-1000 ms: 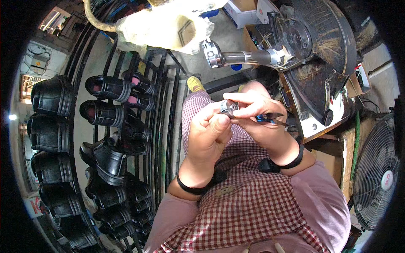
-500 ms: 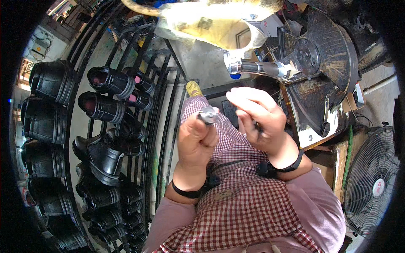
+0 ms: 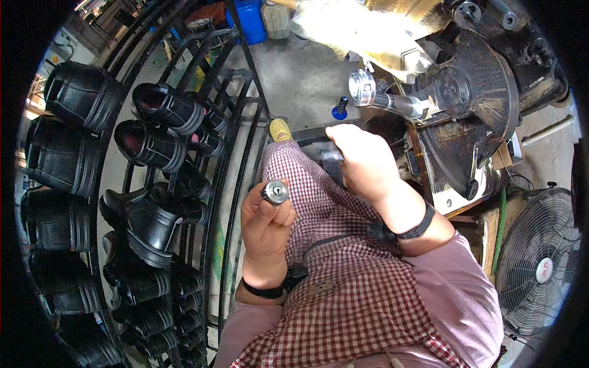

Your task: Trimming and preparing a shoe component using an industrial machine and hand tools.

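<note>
My left hand (image 3: 265, 222) is closed around a short metal cylinder. Its round silver end (image 3: 275, 192) faces up and has a small dark hole in the middle. To its right, higher up, my right hand (image 3: 367, 161) is bent with fingers pressed together. A blurred grey and dark piece (image 3: 331, 161) shows by its fingertips; what it is, and how it is gripped, is hard to make out. The hands are apart, above my red-checked apron (image 3: 343, 288). Beyond the right hand a metal machine arm with a ring-shaped clamp (image 3: 362, 88) sticks out.
Racks at left carry several black shoes (image 3: 147, 230). The dark machine with a curved guard (image 3: 485, 98) stands at right, a wire-caged fan (image 3: 534, 264) below it. A lit yellowish sheet (image 3: 368, 30) hangs at the top. A blue-based black post (image 3: 340, 108) stands near the clamp.
My left hand has moved down and left, turning the metal cylinder's round end into view. The right hand has turned and shifted slightly left. The head view has shifted, revealing more floor and a blue container.
</note>
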### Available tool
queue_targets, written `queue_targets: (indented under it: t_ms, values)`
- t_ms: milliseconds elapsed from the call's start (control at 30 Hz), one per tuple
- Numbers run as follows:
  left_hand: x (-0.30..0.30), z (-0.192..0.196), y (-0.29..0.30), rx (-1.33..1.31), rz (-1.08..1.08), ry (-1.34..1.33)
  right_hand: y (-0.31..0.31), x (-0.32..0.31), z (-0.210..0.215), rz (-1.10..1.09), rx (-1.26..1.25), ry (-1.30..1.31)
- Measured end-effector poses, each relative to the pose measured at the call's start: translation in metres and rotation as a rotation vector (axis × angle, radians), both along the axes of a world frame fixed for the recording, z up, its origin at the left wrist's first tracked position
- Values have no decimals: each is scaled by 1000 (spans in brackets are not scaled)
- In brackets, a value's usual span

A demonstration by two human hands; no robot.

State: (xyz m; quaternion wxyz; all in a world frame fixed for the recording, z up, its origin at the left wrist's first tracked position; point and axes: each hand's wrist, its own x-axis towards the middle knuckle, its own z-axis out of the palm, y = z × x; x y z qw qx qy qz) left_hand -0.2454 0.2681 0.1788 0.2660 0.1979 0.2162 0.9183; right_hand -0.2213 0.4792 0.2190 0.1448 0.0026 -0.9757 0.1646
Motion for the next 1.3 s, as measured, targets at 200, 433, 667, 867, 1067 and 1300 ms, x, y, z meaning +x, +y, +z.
queue_targets:
  t_ms: [200, 433, 667, 867, 1067, 1300]
  values:
    - [-3, -10, -14, -29, -22, -158, 15, 55, -23, -63, -263, 300]
    - [-1, -18, -15, -55, -31, -82, 25, 72, -27, -257, -292, 286]
    - [1, -20, -20, -58, -23, -72, 32, 70, -29, -304, -245, 217]
    - [-1, -19, -16, -69, -25, -104, 50, 56, -46, -319, -46, 317]
    - [-14, -22, -4, -106, -6, -111, 33, 44, -33, -356, -657, 310]
    - [-34, 11, 27, -145, 34, -42, 15, 17, -1, -185, -696, 613]
